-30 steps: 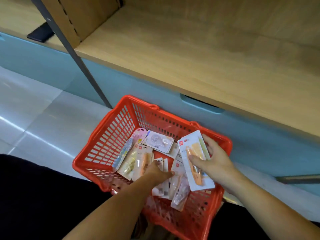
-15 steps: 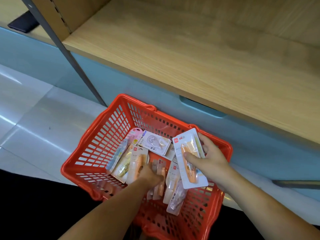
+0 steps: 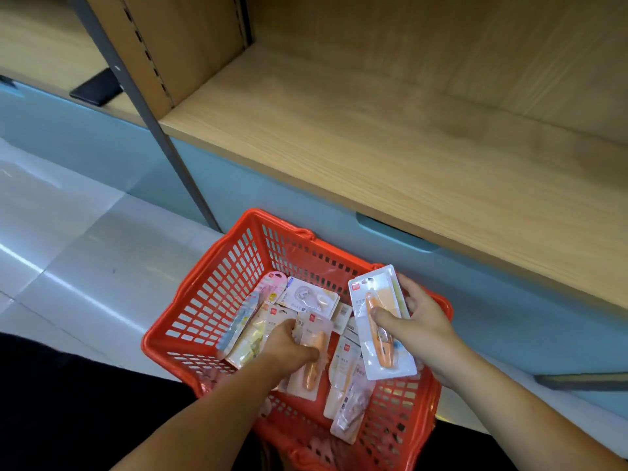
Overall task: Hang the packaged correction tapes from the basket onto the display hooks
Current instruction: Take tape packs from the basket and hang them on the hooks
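Packaged correction tapes (image 3: 342, 365) lie heaped inside the red plastic mesh basket (image 3: 210, 300), with a pink-and-blue pack (image 3: 251, 305) leaning against the basket's left wall. At the basket's middle, the left hand (image 3: 289, 348) curls its fingers round an orange-tape blister pack (image 3: 311, 368). Over the basket's right rim, the right hand (image 3: 421, 331) pinches a white-carded orange pack (image 3: 380, 321), held above the heap.

One red basket (image 3: 217, 294). Left hand (image 3: 289, 348) and right hand (image 3: 418, 324) grip one orange pack (image 3: 309, 368) each. At least six loose packs (image 3: 309, 297) overlap inside; exact count unclear.
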The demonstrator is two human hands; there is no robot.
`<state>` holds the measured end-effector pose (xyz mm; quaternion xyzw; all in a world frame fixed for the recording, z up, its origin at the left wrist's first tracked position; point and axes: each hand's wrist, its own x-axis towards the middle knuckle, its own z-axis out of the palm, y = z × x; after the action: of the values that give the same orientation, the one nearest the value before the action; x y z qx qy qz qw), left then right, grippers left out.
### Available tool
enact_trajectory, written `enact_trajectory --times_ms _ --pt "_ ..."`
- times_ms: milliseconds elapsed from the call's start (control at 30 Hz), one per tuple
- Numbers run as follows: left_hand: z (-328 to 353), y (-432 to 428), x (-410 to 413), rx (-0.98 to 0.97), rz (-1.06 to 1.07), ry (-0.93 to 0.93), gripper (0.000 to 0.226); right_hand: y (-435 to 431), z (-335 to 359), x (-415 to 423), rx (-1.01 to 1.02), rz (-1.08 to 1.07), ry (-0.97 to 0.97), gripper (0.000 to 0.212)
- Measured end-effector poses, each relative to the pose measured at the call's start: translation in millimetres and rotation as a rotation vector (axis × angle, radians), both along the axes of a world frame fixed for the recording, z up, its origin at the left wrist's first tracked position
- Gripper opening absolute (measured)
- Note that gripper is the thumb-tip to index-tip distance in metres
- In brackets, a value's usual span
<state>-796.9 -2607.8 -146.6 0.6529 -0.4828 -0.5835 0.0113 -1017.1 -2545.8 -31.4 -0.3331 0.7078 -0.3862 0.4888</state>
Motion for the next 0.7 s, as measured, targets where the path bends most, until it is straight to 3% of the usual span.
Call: enact_trajectory --times_ms 200,467,700 --pt "75 -12 16 -0.155 0.062 0.236 0.041 4 31 17 -0.082 -0.041 -0.029 0.051" --pt "188 -12 31 -0.268 0.060 0.690 0.047 9 94 32 -0.246 -0.046 -0.017 0.043" --pt "268 -9 27 -0.343 0.023 0.888 0.047 -8 171 39 -0.442 -0.047 -0.016 0.044"
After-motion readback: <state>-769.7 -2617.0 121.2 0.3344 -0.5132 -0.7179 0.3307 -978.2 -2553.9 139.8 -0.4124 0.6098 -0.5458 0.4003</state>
